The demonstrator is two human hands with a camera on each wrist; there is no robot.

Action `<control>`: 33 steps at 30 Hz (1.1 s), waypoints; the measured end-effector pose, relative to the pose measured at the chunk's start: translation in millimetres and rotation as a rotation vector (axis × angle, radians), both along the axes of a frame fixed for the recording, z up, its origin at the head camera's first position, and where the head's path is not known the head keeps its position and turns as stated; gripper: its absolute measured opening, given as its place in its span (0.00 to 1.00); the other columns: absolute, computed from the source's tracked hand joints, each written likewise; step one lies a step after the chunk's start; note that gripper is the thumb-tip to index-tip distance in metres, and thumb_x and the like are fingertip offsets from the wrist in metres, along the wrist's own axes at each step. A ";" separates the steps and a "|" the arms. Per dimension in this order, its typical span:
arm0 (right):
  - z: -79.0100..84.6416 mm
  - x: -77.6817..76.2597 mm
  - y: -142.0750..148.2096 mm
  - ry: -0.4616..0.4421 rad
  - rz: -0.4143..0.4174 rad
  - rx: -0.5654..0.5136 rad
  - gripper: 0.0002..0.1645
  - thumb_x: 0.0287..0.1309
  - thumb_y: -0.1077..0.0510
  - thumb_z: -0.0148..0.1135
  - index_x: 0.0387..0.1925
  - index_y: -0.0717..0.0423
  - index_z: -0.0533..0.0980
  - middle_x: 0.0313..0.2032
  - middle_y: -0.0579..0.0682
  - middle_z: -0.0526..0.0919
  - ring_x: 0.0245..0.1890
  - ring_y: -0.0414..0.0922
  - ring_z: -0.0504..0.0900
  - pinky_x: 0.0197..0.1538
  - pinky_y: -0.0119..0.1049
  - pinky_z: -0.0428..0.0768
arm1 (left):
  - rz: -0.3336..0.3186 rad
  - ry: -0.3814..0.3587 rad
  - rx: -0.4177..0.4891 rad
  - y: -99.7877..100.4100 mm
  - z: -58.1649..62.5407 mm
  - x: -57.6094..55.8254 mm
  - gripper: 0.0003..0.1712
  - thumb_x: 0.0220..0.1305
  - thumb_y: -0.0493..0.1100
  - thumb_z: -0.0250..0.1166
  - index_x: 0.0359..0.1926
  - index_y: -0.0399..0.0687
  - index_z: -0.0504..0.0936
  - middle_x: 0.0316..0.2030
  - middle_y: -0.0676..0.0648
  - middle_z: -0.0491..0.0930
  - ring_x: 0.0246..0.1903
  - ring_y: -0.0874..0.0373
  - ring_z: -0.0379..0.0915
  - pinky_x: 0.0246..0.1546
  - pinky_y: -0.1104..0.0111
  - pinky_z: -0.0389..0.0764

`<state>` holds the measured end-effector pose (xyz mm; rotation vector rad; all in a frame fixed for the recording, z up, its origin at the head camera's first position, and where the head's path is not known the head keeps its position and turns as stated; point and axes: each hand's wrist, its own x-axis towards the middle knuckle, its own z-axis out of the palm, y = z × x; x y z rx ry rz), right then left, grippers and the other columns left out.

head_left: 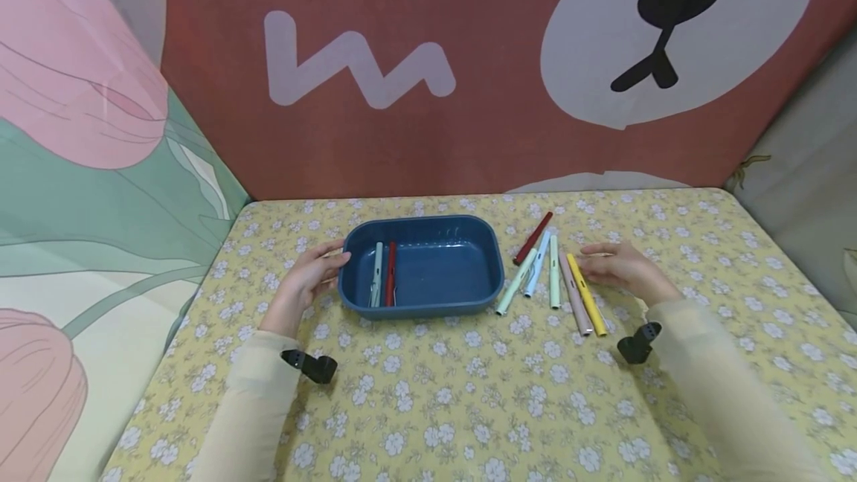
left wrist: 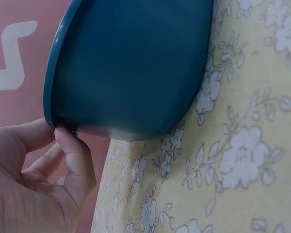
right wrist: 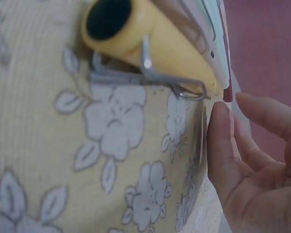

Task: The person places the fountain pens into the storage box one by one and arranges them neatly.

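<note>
A dark blue rectangular tray (head_left: pixel 428 310) stands left of the table's middle. My left hand (head_left: pixel 311 274) pinches the rim at its left end; in the left wrist view, thumb and fingertips meet at the edge of the tray (left wrist: pixel 131 63). Inside lie a pale green pen (head_left: pixel 377 274) and a red pen (head_left: pixel 390 274), side by side. My right hand (head_left: pixel 623 270) is beside the yellow pen (head_left: pixel 587 296), fingers loosely bent. In the right wrist view, a metal clip shows along the yellow pen (right wrist: pixel 172 53), and the hand's fingertips (right wrist: pixel 220 114) are near its far end.
Left of the yellow pen lie a pink pen (head_left: pixel 574 292), a mint pen (head_left: pixel 554 274), a light blue pen (head_left: pixel 538 265), a light green pen (head_left: pixel 516 283) and a dark red pen (head_left: pixel 533 238). A flowered cloth (head_left: pixel 435 400) covers the table; a red printed backdrop (head_left: pixel 402 147) rises behind.
</note>
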<state>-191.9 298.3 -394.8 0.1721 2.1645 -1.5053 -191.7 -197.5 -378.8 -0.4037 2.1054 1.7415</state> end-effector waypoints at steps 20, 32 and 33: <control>-0.4 0.5 -5.0 -0.002 0.069 0.137 0.36 0.67 0.56 0.55 0.68 0.72 0.56 0.52 0.54 0.77 0.36 0.28 0.80 0.47 0.29 0.81 | 0.003 -0.003 0.000 0.4 2.3 1.7 0.33 0.70 0.46 0.57 0.73 0.55 0.58 0.42 0.57 0.78 0.30 0.72 0.78 0.29 0.79 0.76; 0.3 -0.8 -10.2 -0.010 0.088 0.248 0.36 0.64 0.56 0.57 0.66 0.72 0.59 0.60 0.67 0.70 0.38 0.31 0.79 0.49 0.33 0.81 | 0.012 0.004 0.026 0.1 2.9 2.4 0.33 0.70 0.45 0.58 0.72 0.53 0.59 0.35 0.60 0.80 0.29 0.72 0.78 0.27 0.79 0.76; 0.2 -1.0 -10.3 -0.009 0.092 0.255 0.36 0.64 0.56 0.58 0.66 0.72 0.59 0.60 0.67 0.70 0.38 0.31 0.79 0.49 0.34 0.81 | 0.011 0.005 0.028 0.1 2.9 2.4 0.33 0.70 0.45 0.58 0.72 0.53 0.59 0.34 0.60 0.80 0.29 0.72 0.78 0.27 0.79 0.76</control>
